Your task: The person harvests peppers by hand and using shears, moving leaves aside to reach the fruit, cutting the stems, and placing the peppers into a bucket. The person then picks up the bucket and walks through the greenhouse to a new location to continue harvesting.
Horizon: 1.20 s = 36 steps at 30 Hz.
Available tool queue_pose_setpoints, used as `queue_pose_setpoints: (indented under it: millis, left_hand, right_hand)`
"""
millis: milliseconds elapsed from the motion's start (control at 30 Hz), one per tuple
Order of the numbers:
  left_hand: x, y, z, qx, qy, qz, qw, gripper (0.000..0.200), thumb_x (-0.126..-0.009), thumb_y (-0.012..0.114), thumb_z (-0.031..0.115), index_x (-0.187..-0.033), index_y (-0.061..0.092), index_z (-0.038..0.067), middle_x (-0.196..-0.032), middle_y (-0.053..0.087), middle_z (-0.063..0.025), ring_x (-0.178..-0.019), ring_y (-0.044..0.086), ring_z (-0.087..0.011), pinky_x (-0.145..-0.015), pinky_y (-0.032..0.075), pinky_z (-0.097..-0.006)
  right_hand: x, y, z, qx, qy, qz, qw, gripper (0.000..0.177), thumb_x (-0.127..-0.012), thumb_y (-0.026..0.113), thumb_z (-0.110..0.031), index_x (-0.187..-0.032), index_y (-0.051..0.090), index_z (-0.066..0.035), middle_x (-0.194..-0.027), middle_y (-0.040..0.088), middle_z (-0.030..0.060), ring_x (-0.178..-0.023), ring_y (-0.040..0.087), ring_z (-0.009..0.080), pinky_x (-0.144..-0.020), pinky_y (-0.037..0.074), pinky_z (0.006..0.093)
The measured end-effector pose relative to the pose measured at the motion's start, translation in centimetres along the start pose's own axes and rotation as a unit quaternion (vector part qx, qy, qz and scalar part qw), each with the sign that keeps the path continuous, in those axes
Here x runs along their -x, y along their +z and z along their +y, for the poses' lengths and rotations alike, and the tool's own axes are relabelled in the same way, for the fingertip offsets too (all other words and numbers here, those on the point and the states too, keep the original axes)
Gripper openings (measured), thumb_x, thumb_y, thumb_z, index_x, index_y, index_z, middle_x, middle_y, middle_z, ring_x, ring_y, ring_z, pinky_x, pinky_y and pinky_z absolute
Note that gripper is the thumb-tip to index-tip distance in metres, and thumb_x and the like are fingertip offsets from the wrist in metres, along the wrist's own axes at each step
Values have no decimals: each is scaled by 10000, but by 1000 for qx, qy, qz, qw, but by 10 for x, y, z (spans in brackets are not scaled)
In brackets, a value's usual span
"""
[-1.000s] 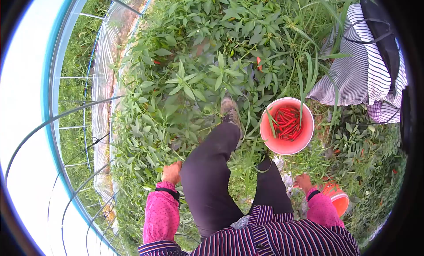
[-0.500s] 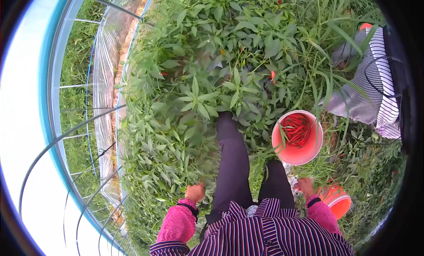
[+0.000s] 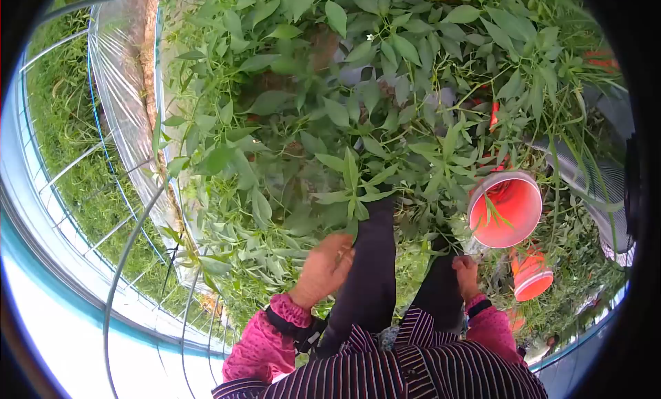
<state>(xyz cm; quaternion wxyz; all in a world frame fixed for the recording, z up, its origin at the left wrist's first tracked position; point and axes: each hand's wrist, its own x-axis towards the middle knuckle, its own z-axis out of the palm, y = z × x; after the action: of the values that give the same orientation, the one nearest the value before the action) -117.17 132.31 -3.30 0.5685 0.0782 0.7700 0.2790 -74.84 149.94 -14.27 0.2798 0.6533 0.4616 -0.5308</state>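
My left hand (image 3: 325, 267) is raised beside my left thigh, over pepper leaves. Its fingers bend loosely, with a gap to the thumb; nothing shows in it. My right hand (image 3: 467, 273) is by my right knee, its fingers closed; whatever they may hold is hidden. Just above and right of that hand, a tilted bucket (image 3: 522, 227) with a pink-red inside and white rim has red chili peppers (image 3: 501, 191) deep in it. Leafy pepper plants (image 3: 351, 175) fill the space before me, with a red chili pepper (image 3: 494, 115) hanging among the leaves.
A second, orange-red bucket (image 3: 534, 286) stands below the first. At the right edge is a person's grey clothing (image 3: 585, 179), partly behind grass. Plastic sheeting (image 3: 124, 68) and curved metal hoops (image 3: 131, 251) run along the left.
My view has shifted and come closer to the plants. My left hand has risen from the leaves toward my thigh, its fingers loosening. Both buckets now appear farther right.
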Motion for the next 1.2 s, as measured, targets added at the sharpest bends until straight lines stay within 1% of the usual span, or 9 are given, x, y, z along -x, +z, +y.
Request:
queue_pose_setpoints:
  millis: [100, 233, 300, 400, 500, 533, 867, 1067, 1200]
  left_hand:
    - [-68, -29, -9, -200, 112, 20, 973, 233, -789, 526, 75, -1005, 554, -9, -862, 569, -179, -828, 568, -336, -703, 467, -420]
    - [-139, -90, -92, -440, -118, 41, 889, 250, -770, 558, 174, -964, 548, 17, -984, 573, -148, -960, 546, -344, -797, 449, -456]
    - [-150, -112, -136, -478, -241, 71, 842, 334, -787, 564, 202, -1059, 526, 11, -1049, 568, -177, -1005, 540, -359, -837, 443, -460]
    - [-145, -146, -225, -479, -191, 121, 848, 430, -801, 515, 197, -1186, 474, 11, -1062, 557, -200, -976, 539, -392, -830, 439, -472]
    - [-126, -151, -264, -354, -231, 11, 906, 513, -806, 522, 225, -1262, 424, 11, -1089, 570, -220, -981, 553, -370, -866, 434, -442]
    - [-122, -141, -289, -402, -297, 28, 866, 539, -798, 522, 219, -1286, 409, 22, -1109, 579, -218, -977, 573, -332, -875, 438, -416]
    - [-159, -114, -148, -575, -168, 2, 801, 286, -714, 594, 203, -959, 557, 59, -1049, 569, -110, -973, 541, -322, -768, 455, -447]
    - [-228, -114, -68, -639, 57, -7, 767, 362, -709, 584, 166, -1041, 539, 27, -1197, 476, -150, -1133, 459, -314, -881, 418, -414]
    - [-265, -189, -117, -689, -20, 29, 724, 437, -739, 553, 171, -1147, 511, 19, -1294, 403, -190, -1200, 387, -353, -1020, 290, -454]
  right_hand:
    - [10, 36, -18, -36, -2, -23, 999, 77, -792, 568, -76, -834, 602, -21, -740, 597, 27, -689, 560, 122, -644, 455, 259]
    - [13, 50, -33, -73, 41, -47, 995, 67, -807, 561, -91, -826, 601, -40, -733, 601, 22, -678, 569, 108, -601, 438, 238]
    - [8, 48, -39, -79, 60, -50, 994, 66, -809, 559, -95, -824, 600, -46, -730, 603, 22, -672, 573, 107, -580, 431, 230]
    - [1, 48, -45, -70, 80, -52, 993, 67, -807, 560, -97, -822, 597, -44, -730, 601, 27, -667, 578, 113, -566, 434, 228]
    - [-6, 46, -34, -81, 73, -60, 992, 74, -806, 562, -96, -817, 587, -27, -745, 599, 41, -674, 581, 123, -588, 460, 243]
    - [-10, 46, -30, -92, 71, -66, 991, 78, -812, 563, -96, -815, 583, -21, -753, 598, 46, -680, 582, 127, -606, 472, 251]
    - [-30, 78, -108, -93, -21, -114, 989, 68, -825, 487, 6, -852, 549, -5, -790, 573, 32, -742, 552, 105, -696, 470, 253]
    - [-33, 97, -155, -102, -63, -114, 986, 64, -828, 494, 15, -853, 549, -7, -793, 578, 21, -740, 543, 88, -686, 447, 229]
    - [-24, 99, -165, -109, -86, -114, 984, 56, -829, 502, 9, -858, 550, 1, -786, 584, 19, -741, 551, 90, -697, 454, 232]
